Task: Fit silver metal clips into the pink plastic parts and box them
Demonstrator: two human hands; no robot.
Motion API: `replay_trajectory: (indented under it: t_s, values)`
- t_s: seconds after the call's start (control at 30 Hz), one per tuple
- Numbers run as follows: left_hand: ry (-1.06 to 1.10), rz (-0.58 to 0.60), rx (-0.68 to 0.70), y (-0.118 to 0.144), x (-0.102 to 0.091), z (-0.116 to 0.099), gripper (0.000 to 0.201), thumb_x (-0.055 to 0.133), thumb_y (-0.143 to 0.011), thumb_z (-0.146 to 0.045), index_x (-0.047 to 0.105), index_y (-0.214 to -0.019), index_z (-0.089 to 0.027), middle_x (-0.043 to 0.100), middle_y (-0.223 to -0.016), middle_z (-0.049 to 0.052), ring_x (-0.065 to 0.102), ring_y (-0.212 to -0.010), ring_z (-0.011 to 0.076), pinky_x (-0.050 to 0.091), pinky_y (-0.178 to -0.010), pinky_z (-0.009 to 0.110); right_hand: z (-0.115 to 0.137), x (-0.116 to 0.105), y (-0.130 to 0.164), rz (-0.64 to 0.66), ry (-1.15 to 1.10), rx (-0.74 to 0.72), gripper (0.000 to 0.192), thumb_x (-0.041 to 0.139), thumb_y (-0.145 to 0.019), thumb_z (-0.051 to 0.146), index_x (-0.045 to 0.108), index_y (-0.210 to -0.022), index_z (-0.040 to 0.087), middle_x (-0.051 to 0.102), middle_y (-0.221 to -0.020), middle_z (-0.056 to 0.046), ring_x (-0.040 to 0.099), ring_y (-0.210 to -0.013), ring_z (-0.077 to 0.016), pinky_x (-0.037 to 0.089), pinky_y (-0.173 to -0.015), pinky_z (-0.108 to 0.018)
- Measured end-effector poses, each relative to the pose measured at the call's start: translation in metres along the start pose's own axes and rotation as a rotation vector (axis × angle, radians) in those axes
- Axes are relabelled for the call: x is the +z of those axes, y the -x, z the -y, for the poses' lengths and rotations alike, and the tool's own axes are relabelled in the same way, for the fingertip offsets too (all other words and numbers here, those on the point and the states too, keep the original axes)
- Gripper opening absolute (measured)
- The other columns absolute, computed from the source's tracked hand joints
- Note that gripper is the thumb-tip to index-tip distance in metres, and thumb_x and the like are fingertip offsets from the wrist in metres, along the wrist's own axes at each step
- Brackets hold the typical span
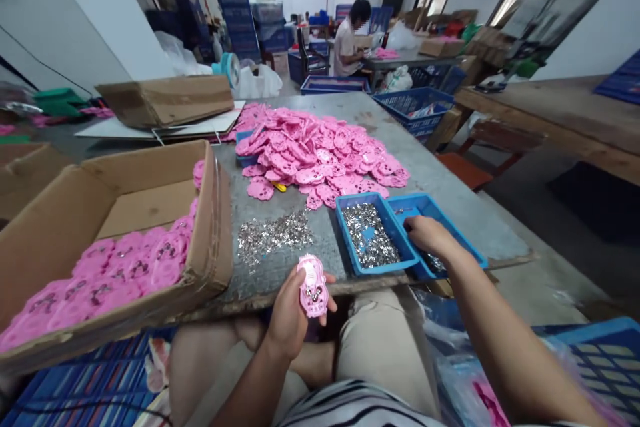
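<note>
A pink plastic piece (313, 285) with small metal parts set in its lower half lies in my left hand (290, 310), the fingers wrapped round it just off the table's front edge. My right hand (429, 237) reaches down into the right blue tray (473, 255), fingers bent together; what they pinch, if anything, is hidden. Close beside it, the left blue tray (345, 230) holds many small shiny metal pieces (373, 240). More loose metal pieces (273, 235) are spread on the grey table. Behind them rises a big heap of pink plastic pieces (320, 153).
At the left, a cardboard box (223, 227) holds rows of pink pieces. A yellow-handled tool (279, 187) sticks out from the heap. A flattened carton (170, 101) lies at the back left. Another person (347, 43) sits at a farther table. A blue crate (600, 360) stands low at right.
</note>
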State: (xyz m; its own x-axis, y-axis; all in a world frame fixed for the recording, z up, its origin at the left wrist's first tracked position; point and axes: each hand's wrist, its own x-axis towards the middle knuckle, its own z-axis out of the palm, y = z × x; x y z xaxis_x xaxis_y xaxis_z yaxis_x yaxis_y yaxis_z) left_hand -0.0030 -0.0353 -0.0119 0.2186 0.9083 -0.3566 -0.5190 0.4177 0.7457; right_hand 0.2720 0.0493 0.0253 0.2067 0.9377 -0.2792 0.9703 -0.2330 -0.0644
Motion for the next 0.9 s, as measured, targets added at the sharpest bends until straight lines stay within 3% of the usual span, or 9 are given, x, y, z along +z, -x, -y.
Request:
replay_trajectory:
  t_s: [0.2,0.37,0.63,0.9]
  values:
    - [0.0,0.004,0.001,0.002,-0.004,-0.002,0.049,0.064,-0.074,-0.052,0.049,-0.101,-0.015,0.07,-0.082,0.007,0.062,-0.05,0.0164,0.04,-0.034,0.021,-0.002,-0.001,0.004,-0.09,-0.03,0.066,0.02,0.048,-0.08,0.017,0.067,-0.085,0.015,0.071,-0.093,-0.016,0.066,-0.088,-0.0261,0.038,-0.062,-0.028]
    - [0.018,-0.008,0.011,0.001,-0.006,-0.002,0.055,0.069,-0.068,-0.053,0.05,-0.102,-0.014,0.069,-0.08,0.006,0.062,-0.05,0.0172,0.039,-0.033,0.022,-0.001,-0.008,0.004,-0.152,-0.053,0.103,0.011,0.052,-0.077,0.013,0.062,-0.075,0.017,0.071,-0.086,-0.013,0.065,-0.083,-0.024,0.036,-0.061,-0.026]
    - [0.0,-0.008,-0.008,-0.001,-0.005,-0.005,0.056,0.069,-0.068,-0.054,0.05,-0.102,-0.015,0.069,-0.082,0.007,0.062,-0.05,0.0168,0.038,-0.034,0.021,-0.001,-0.013,0.008,-0.194,-0.2,0.127,0.012,0.057,-0.073,0.013,0.054,-0.064,0.019,0.071,-0.08,-0.007,0.063,-0.077,-0.0193,0.039,-0.062,-0.023]
    - [-0.021,0.003,-0.012,-0.003,-0.007,-0.005,0.054,0.067,-0.069,-0.055,0.05,-0.101,-0.014,0.069,-0.083,0.008,0.062,-0.05,0.0166,0.037,-0.034,0.021,-0.004,-0.016,0.007,-0.213,-0.292,0.123,0.017,0.058,-0.069,0.01,0.051,-0.056,0.02,0.061,-0.059,-0.001,0.057,-0.063,-0.0173,0.037,-0.058,-0.025]
